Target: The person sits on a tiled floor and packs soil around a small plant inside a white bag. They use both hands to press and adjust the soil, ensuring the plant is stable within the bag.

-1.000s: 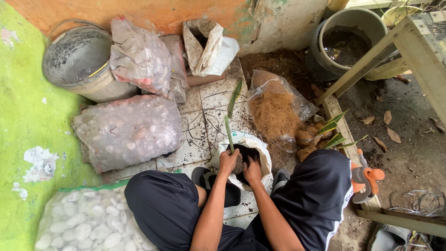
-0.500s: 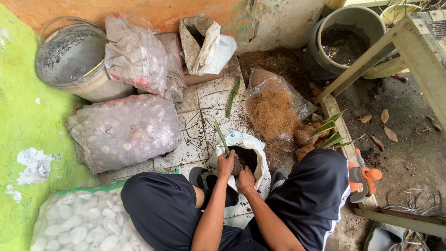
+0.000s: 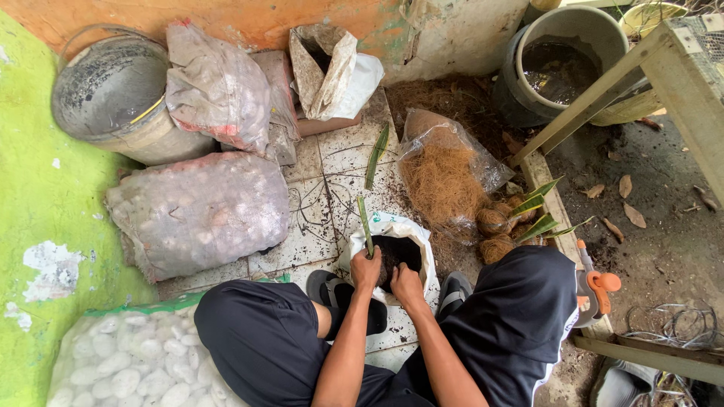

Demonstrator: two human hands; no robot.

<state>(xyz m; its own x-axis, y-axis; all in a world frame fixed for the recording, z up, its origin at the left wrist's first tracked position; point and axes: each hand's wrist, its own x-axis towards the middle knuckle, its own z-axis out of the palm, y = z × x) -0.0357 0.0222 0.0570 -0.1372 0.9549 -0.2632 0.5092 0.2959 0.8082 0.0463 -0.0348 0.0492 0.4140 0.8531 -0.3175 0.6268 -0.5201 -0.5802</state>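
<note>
Soil-filled white bag [image 3: 422, 235] between knees

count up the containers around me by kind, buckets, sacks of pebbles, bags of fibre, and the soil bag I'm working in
Buckets: 2, a grey one and a dark one
Pebble sacks: 3
Coconut fibre bags: 1
White soil bag: 1, left hand and right hand at it
Total: 7

Right hand [image 3: 408, 285]: fingertips hidden inside the soil-filled white bag [image 3: 417, 230]. Leaf cutting [image 3: 365, 223]: base concealed within left hand [image 3: 366, 269] fingers. Sack of white pebbles [image 3: 121, 369]: cut off at bottom edge.
</note>
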